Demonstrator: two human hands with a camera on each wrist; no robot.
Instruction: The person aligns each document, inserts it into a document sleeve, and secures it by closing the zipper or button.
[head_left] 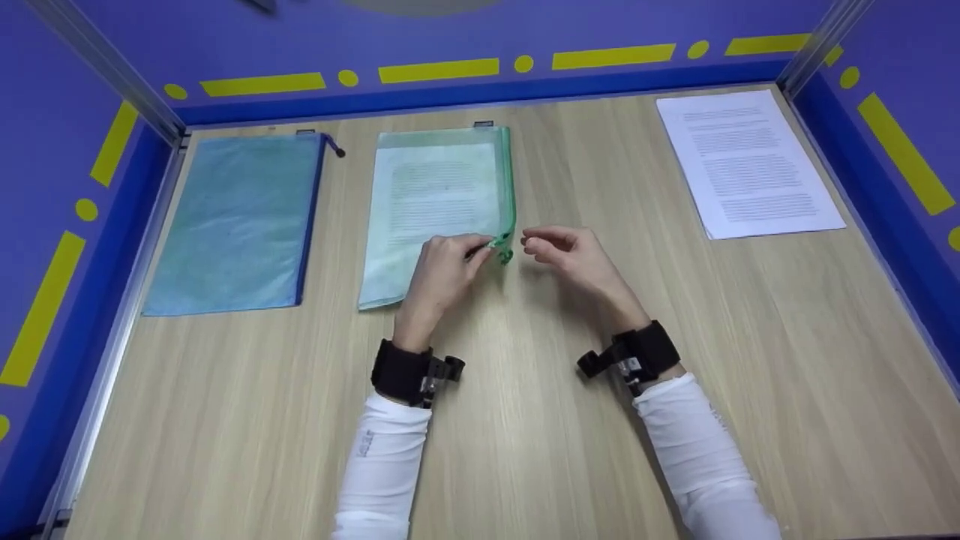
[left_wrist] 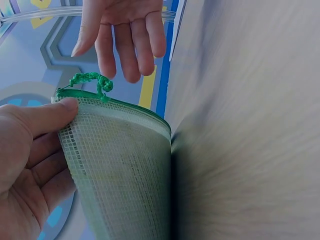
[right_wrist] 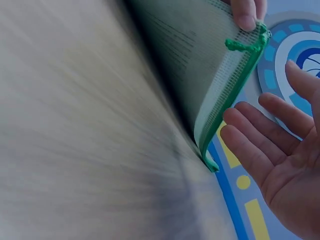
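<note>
A green mesh zipper pouch (head_left: 439, 187) with a printed sheet inside lies on the table, its near right corner lifted. That corner is pinched between thumb and fingers of my left hand (head_left: 444, 274). In the left wrist view the thumb (left_wrist: 67, 107) presses the mesh just below the green zipper edge. A knotted green cord (left_wrist: 92, 80) hangs at the corner. My right hand (head_left: 574, 259) hovers just right of the corner, apart from it. Its fingers (right_wrist: 250, 130) are loosely extended and hold nothing in the right wrist view.
A blue mesh zipper pouch (head_left: 236, 225) with a dark pull lies at the left of the wooden table (head_left: 510, 450). Printed white papers (head_left: 750, 165) lie at the far right. Purple panels (head_left: 435, 45) with yellow marks wall the back and sides.
</note>
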